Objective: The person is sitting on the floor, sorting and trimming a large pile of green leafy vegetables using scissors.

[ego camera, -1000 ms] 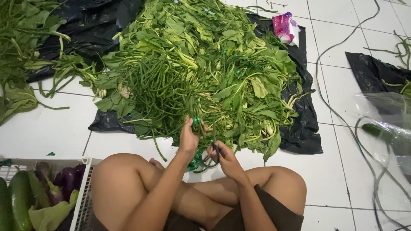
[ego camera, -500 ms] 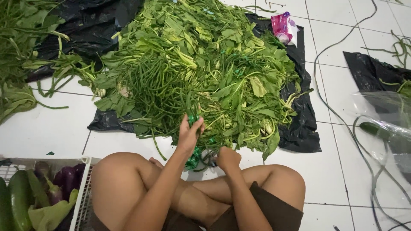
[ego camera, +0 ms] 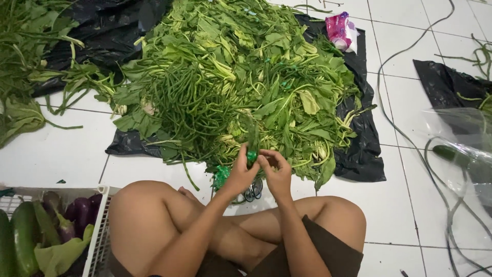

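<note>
The left hand (ego camera: 241,174) and right hand (ego camera: 277,174) meet just above the crossed legs, fingertips pinched together on a small green tie (ego camera: 251,156) wrapped round a thin bunch of greens (ego camera: 252,136). Both hands are closed on it, the left slightly nearer the bunch. The bunch's long axis runs straight away from the person, stems at the hands and leaves pointing up toward the big heap of leafy greens and long beans (ego camera: 225,87), which it touches or overlaps. That heap lies on a black plastic sheet (ego camera: 366,154) spread over the white tiled floor (ego camera: 51,159). Below the hands a roll of green tie material (ego camera: 221,177) rests on the floor. At the lower left corner stands a white basket (ego camera: 100,231) with cucumbers and aubergines.
</note>
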